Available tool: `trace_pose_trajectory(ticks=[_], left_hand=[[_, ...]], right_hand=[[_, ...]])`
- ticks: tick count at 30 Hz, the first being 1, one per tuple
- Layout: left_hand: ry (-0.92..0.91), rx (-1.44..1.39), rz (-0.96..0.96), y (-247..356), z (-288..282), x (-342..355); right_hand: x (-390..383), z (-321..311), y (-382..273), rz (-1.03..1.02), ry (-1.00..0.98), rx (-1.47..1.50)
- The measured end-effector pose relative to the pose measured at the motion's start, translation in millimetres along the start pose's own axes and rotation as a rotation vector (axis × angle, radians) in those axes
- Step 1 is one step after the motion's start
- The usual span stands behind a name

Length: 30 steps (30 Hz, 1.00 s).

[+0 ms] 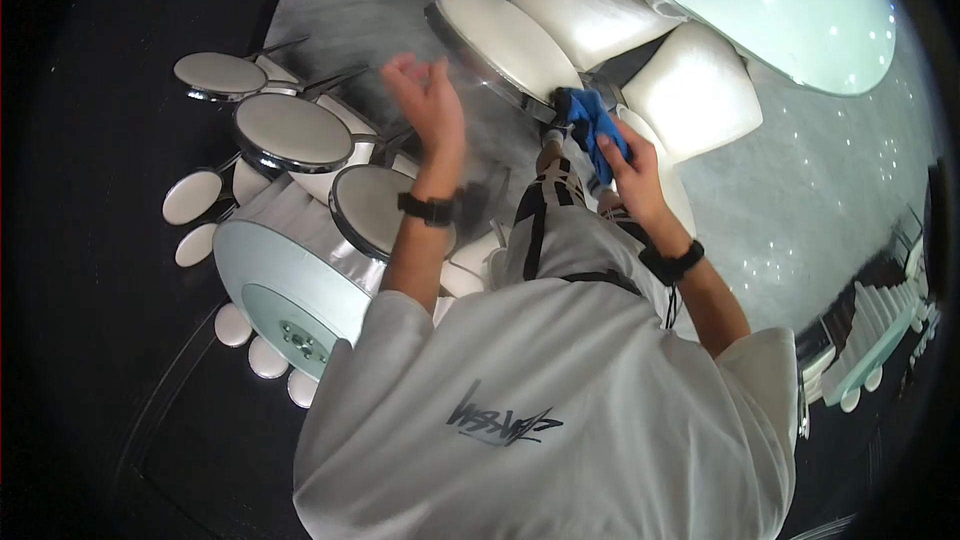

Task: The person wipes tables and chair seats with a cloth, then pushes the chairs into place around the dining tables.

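Note:
A crumpled blue cloth (pixel 594 126) is gripped in my right hand (pixel 637 172), thumb on top of it. The cloth's dark far end touches the lower right rim of a chair's oval white backrest (pixel 508 40), which has a shiny metal edge. My left hand (pixel 428 105) is raised in the air, left of that chair, and holds nothing. Its fingers are slightly curled, apart and a little blurred. Each of my wrists wears a black band.
White chair seats (pixel 692 90) stand beyond my right hand, by a large glass-topped table (pixel 760 0). On the left, more chairs with round backs (pixel 293 130) surround another round table (pixel 270 260). Grey glossy floor (pixel 790 210) extends to the right.

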<state>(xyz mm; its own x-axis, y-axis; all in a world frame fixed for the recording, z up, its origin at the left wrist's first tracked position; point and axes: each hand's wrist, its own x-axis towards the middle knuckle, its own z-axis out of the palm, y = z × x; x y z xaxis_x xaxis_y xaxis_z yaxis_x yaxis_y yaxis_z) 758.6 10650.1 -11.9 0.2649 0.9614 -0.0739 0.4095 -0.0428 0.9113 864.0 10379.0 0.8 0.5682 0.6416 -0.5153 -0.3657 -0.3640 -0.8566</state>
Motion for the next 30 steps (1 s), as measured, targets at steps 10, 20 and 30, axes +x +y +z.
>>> trace_pose_trajectory(ticks=[10, 20, 30], left_hand=[[-0.106, 0.676, 0.215, 15, 85, 28], [-0.037, 0.590, 0.204, -6, 82, 43], [0.035, 0.004, 0.022, -27, 73, 53]], right_hand=[[58, 13, 12, -0.066, -0.102, -0.262], [57, 53, -40, -0.372, -0.243, -0.193], [84, 2, -26, -0.185, -0.446, -0.415]])
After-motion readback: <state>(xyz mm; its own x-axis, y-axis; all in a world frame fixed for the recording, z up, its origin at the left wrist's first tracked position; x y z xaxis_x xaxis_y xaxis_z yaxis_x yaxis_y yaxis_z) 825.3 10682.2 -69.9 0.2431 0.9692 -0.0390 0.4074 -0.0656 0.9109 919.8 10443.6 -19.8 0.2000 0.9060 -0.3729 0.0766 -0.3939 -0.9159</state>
